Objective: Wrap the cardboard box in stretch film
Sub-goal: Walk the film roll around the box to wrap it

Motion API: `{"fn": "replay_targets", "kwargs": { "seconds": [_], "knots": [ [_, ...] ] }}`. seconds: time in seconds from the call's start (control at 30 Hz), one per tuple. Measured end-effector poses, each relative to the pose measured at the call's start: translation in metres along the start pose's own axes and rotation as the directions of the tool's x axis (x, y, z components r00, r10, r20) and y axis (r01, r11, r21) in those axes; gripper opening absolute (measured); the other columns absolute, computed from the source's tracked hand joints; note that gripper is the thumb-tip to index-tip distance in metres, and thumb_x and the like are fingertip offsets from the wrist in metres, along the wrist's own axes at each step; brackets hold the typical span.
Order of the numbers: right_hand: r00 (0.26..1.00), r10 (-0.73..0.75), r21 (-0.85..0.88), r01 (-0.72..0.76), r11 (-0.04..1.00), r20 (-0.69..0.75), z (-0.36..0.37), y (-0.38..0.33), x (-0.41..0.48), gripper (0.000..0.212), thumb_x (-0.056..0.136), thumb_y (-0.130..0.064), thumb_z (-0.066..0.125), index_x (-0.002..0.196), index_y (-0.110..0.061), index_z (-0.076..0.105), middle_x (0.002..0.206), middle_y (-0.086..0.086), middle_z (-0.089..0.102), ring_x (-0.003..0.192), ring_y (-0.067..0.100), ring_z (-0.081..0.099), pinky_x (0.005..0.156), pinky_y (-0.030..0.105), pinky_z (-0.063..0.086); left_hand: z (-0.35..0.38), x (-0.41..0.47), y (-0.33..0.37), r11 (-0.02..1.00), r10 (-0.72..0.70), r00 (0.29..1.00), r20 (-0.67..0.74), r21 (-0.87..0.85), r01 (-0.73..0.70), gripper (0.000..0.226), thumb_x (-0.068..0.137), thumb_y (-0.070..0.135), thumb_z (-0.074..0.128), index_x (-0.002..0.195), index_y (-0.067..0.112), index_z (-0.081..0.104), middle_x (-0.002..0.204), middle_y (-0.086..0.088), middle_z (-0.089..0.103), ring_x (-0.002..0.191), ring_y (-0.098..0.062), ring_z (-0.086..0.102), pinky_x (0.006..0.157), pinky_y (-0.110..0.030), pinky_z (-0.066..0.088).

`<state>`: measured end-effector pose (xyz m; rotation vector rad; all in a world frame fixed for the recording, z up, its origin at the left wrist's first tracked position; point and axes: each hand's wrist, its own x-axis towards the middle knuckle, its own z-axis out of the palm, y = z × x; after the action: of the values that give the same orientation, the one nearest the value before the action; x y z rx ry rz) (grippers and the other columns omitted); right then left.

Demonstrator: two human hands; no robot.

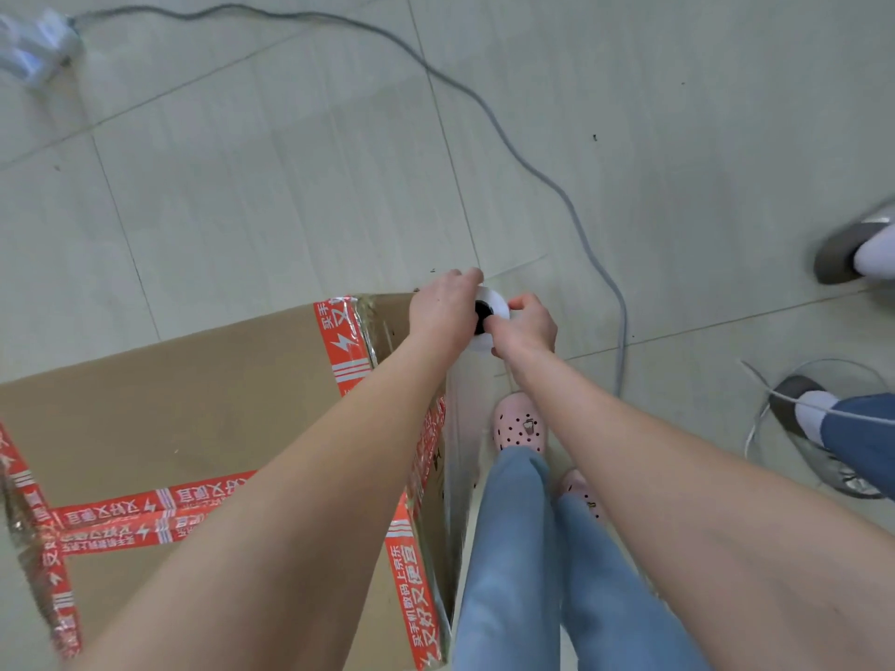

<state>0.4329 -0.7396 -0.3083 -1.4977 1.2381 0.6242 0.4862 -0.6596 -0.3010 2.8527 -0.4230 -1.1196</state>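
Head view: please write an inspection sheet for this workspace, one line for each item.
Surface: tiled floor, a few dark specks.
Job's things: box on the floor, sealed with red tape; film stretched along its right side; roll held beyond the far corner.
Clutter: loose clear film on the floor at right.
Hands: left hand and right hand both grip the roll.
Cables: grey cable runs from a power strip across the floor, past the roll.
Surroundings: wearer's pink shoes; another person's feet at right.
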Motion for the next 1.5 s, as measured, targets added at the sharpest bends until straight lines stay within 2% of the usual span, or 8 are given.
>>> {"fn": "replay_targets", "kwargs": {
  "seconds": [0.17,0.33,0.53,0.67,0.9,1.07,1.2,1.5],
  "knots": [
    [0.999,0.019,-0.002,-0.019,1.0,0.029,0.003,-0.001,-0.001,0.028,0.079,-0.013,0.062,0.1,-0.022,0.047,0.1,0.001,0.054,0.088,0.025,0.06,0.083,0.045,0.055,-0.008,0.015,-0.002,0.997,0.016,0.993,0.118,0.071,-0.024,0.05,0.089,0.008,0.053,0.136,0.025,0.049,0.128,-0.003,0.056,0.118,-0.025,0.055,0.087,-0.033,0.048],
    [0.999,-0.016,-0.095,0.019,0.995,0.031,-0.001,-0.007,0.003,0.034,0.081,-0.017,0.064,0.113,-0.019,0.053,0.106,0.003,0.058,0.088,0.024,0.058,0.075,0.031,0.05,-0.013,0.022,0.002,0.985,0.061,0.988,0.139,0.153,-0.083,0.027,0.085,0.003,0.05,0.106,0.014,0.065,0.099,-0.007,0.063,0.095,-0.029,0.063,0.064,-0.029,0.043],
    [0.977,-0.207,-0.448,0.21,0.869,0.056,-0.005,-0.041,0.015,0.035,0.083,-0.02,0.056,0.118,-0.026,0.059,0.113,0.004,0.065,0.103,0.028,0.058,0.071,0.027,0.038,-0.027,0.029,-0.008,0.992,-0.09,0.992,0.093,-0.076,0.098,0.005,0.082,0.01,0.052,0.082,0.006,0.055,0.09,-0.016,0.063,0.089,-0.035,0.062,0.06,-0.031,0.038],
    [0.961,-0.261,-0.494,0.271,0.826,0.09,0.001,-0.07,0.024,0.037,0.085,-0.016,0.052,0.119,-0.027,0.059,0.112,0.004,0.066,0.103,0.028,0.059,0.073,0.027,0.04,-0.042,0.037,-0.016,0.947,-0.269,0.962,0.05,-0.166,0.274,0.03,0.081,0.021,0.056,0.06,0.01,0.037,0.08,-0.017,0.062,0.082,-0.035,0.061,0.051,-0.027,0.03],
    [0.983,-0.1,-0.338,0.149,0.929,0.157,0.014,-0.092,0.027,0.039,0.084,-0.015,0.058,0.121,-0.019,0.051,0.107,0.001,0.059,0.089,0.024,0.057,0.073,0.03,0.047,-0.058,0.046,-0.031,0.896,-0.415,0.905,0.097,-0.133,0.425,0.027,0.083,0.035,0.056,0.072,0.012,0.048,0.09,-0.011,0.067,0.075,-0.029,0.055,0.061,-0.027,0.037],
    [0.979,-0.066,-0.349,0.13,0.928,0.191,0.015,-0.101,0.031,0.04,0.084,-0.013,0.055,0.124,-0.023,0.053,0.114,0.004,0.061,0.091,0.027,0.06,0.08,0.034,0.054,-0.063,0.064,-0.028,0.944,-0.259,0.952,0.165,-0.166,0.286,0.027,0.083,0.015,0.055,0.109,0.011,0.062,0.101,-0.008,0.064,0.094,-0.028,0.06,0.07,-0.031,0.045],
    [0.966,-0.105,-0.412,0.198,0.89,0.237,0.011,-0.116,0.038,0.041,0.086,-0.013,0.056,0.126,-0.021,0.054,0.119,0.005,0.06,0.089,0.023,0.053,0.073,0.027,0.044,-0.068,0.079,-0.032,0.948,-0.245,0.956,0.162,-0.166,0.271,0.004,0.079,0.007,0.053,0.082,0.01,0.056,0.067,0.0,0.046,0.075,-0.027,0.053,0.06,-0.028,0.037],
    [0.919,-0.177,-0.45,0.333,0.829,0.354,0.047,-0.158,0.046,0.046,0.084,-0.01,0.054,0.129,-0.022,0.052,0.127,0.005,0.056,0.111,0.026,0.056,0.088,0.031,0.048,-0.08,0.077,-0.074,0.727,-0.544,0.827,0.141,-0.412,0.549,0.017,0.08,0.016,0.054,0.065,0.007,0.051,0.063,-0.005,0.052,0.069,-0.03,0.055,0.047,-0.027,0.034]
  ]
}}
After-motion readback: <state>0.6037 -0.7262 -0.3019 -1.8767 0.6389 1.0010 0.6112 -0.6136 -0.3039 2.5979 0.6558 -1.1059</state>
